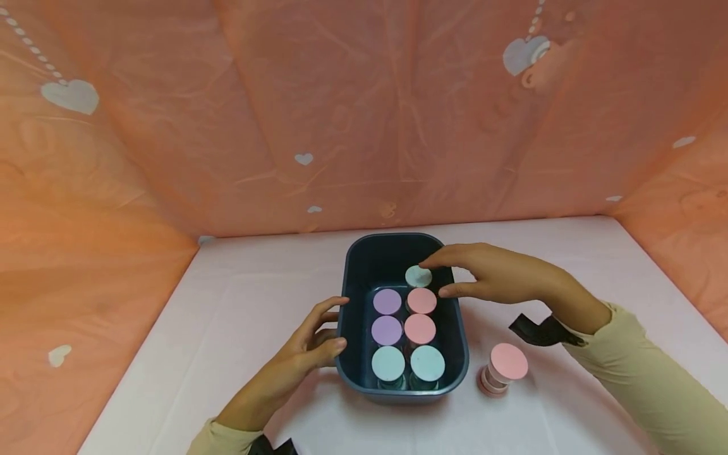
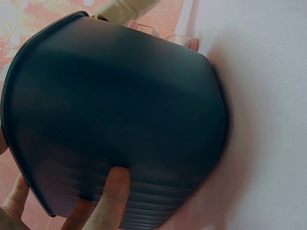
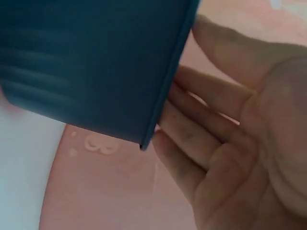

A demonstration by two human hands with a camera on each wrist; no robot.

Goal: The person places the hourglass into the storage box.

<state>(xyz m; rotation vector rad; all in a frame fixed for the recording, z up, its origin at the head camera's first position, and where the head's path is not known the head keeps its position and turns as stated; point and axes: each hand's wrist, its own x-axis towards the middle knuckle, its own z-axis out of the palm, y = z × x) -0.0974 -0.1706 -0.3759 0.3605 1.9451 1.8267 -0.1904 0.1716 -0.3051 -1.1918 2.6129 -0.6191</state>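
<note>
A deep dark blue bin (image 1: 370,253) holds several small lidded jars in two columns. Its lids are pale mint (image 1: 388,363), purple (image 1: 387,330) and pink (image 1: 419,329). My left hand (image 1: 309,341) rests against the bin's left side, fingertips at the rim; in the left wrist view, fingers (image 2: 112,194) press on the outer wall. From the right, my right hand (image 1: 495,272) reaches over the opposite rim, thumb and fingers spread apart. Its fingertips are right by the mint lid (image 1: 418,277) of the rearmost jar. The bin wall hides those fingertips in the right wrist view.
One jar with a pink lid (image 1: 509,362) stands on the white tabletop (image 1: 273,272), right of the bin's near end. Orange-pink sheeting (image 1: 352,114) with pale hearts encloses the back and sides. Black straps (image 1: 540,330) hang at both wrists.
</note>
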